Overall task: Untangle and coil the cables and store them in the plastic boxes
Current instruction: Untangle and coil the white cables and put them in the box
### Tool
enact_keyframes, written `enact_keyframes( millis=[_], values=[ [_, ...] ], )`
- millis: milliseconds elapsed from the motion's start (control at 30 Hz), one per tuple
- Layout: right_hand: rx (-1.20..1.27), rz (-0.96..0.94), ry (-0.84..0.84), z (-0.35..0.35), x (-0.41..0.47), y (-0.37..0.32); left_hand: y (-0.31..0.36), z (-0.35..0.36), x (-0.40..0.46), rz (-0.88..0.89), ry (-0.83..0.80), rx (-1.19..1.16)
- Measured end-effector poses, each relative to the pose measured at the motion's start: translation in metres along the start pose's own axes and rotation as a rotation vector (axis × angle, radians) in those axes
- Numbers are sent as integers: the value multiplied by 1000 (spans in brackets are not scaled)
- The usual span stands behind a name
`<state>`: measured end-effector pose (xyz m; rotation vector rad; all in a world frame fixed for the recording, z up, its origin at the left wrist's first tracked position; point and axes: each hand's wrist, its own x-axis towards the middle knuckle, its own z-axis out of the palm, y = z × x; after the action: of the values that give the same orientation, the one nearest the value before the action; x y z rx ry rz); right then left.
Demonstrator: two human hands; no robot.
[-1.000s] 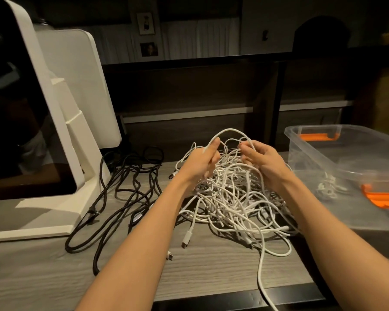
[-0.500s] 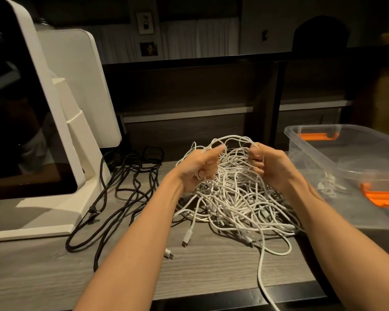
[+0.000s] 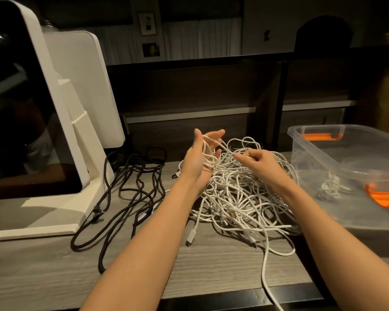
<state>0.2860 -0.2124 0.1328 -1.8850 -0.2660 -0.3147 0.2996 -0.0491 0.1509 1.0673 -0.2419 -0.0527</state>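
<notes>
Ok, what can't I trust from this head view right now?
- White cable tangle: which strand the right hand pinches; overlapping loops hide it.
- Plastic box: cut off by the right edge; contents blurred by its cloudy wall.
- One white cable's end: leaves the bottom edge.

Dim warm light, dark murky background, wide-angle bending at edges

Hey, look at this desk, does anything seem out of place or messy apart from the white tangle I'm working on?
Yes. One white cable trails off the desk's front edge, where it could snag. The black cables lie loose beside the monitor stand, uncoiled. The plastic box holds only a small white bundle.
</notes>
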Motion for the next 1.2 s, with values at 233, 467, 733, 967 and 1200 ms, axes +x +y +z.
enact_keyframes(
  millis=[233,467,733,967,1200],
  values=[
    [-11,-37,107,2,1,6,4,1,1,-168,205,-281],
    [188,50,60,7,-3,-7,1,6,-1,-52,131,254],
    [228,-140,-45,9,-3,-14,-7,15,-7,17,-165,902],
    [161,-148,114,4,2,-3,-2,12,-11,-19,-335,948],
    [13,-7,-116,-2,2,-3,-12,-1,3,86,-6,670]
  ],
)
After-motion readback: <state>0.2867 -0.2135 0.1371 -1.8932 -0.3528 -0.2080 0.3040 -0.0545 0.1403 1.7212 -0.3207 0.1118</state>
